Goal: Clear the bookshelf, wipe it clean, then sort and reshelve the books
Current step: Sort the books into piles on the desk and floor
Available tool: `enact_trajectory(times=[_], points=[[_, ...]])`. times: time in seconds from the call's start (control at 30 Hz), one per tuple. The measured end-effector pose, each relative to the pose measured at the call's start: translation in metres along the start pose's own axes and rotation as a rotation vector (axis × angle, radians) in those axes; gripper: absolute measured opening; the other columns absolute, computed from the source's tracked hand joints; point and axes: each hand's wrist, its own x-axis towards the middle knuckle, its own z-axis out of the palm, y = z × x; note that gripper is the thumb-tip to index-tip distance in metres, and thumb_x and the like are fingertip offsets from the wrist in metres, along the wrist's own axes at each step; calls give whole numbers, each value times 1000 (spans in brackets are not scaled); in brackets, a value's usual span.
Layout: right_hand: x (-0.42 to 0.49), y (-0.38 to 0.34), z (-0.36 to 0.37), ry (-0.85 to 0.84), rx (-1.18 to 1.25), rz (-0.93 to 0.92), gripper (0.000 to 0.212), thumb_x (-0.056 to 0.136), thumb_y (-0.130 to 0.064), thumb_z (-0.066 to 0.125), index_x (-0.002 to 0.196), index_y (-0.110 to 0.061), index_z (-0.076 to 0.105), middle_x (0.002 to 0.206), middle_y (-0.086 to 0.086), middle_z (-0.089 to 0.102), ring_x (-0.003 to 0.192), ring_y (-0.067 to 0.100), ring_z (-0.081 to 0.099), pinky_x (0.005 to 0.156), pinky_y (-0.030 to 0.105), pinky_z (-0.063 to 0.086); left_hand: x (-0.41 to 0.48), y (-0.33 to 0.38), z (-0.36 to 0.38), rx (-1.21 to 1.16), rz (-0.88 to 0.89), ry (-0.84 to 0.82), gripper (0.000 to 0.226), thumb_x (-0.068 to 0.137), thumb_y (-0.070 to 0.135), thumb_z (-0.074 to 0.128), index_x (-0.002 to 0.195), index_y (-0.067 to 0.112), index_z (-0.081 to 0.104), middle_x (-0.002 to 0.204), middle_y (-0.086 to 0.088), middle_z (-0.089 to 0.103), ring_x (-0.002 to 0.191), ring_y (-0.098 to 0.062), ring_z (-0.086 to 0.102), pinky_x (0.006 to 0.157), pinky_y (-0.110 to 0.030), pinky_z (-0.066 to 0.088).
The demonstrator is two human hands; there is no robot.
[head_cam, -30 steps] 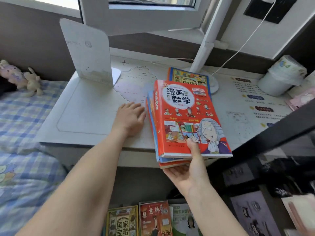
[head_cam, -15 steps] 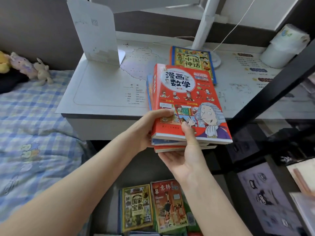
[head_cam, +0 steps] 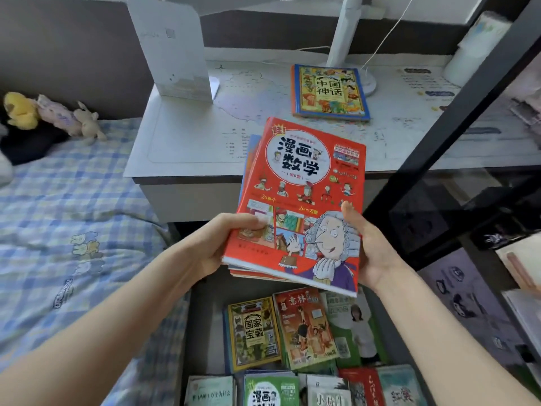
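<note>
From my seat, the change is plain: a second ago the stack of books (head_cam: 298,206), red comic-maths cover on top, rested on the edge of the worktop (head_cam: 181,142) with the left hand (head_cam: 222,238) lying flat beside it. Now the stack is off the worktop and in the air, pulled back toward the body. The left hand has come over to grip its near-left corner, thumb on the cover and fingers tucked underneath where I cannot see them. The right hand (head_cam: 371,247) holds the near-right edge the same way, thumb on top and palm cradling the underside. At 12 o'clock from the stack a blue-bordered book (head_cam: 329,92) lies alone on the worktop, with the white bookend (head_cam: 172,51) standing at 11 o'clock. At 6 o'clock, directly below the stack, piles of books (head_cam: 292,332) cover the floor, and the bed (head_cam: 73,215) is at 9 o'clock. I judge this as still clearing or sorting: the lifted stack looks headed for the floor piles, and one book remains on the worktop.
</note>
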Motion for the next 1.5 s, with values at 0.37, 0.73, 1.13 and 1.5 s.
enact_trajectory(times=[0.37,0.73,1.13,1.5], points=[[-81,99,-56,62,-122,113,39,56,-21,78,92,-9,73,103,16,72,88,31,70,86,45,54,-58,-113,13,73,-157,-212,53,65,2,63,118,1,59,115,-20,67,104,-37,66,87,-42,54],[-140,199,-157,-27,-239,106,65,55,-5,77,117,-13,59,109,16,71,102,37,66,95,51,49,-86,-253,80,-24,-157,-115,103,30,39,95,121,11,57,114,-16,69,100,-35,68,74,-37,58],[-161,504,-290,42,-266,594,48,44,0,72,92,1,69,101,20,72,97,34,68,92,44,51,-95,-587,73,19,-580,-30,76,47,14,84,118,2,60,112,-13,70,106,-33,66,104,-50,44],[-134,705,-339,-97,-397,919,41,64,10,73,102,-1,64,100,8,74,104,26,66,101,46,45,-102,-787,31,-1,-814,-29,73,53,6,85,118,0,54,106,-15,72,98,-31,69,93,-46,52]])
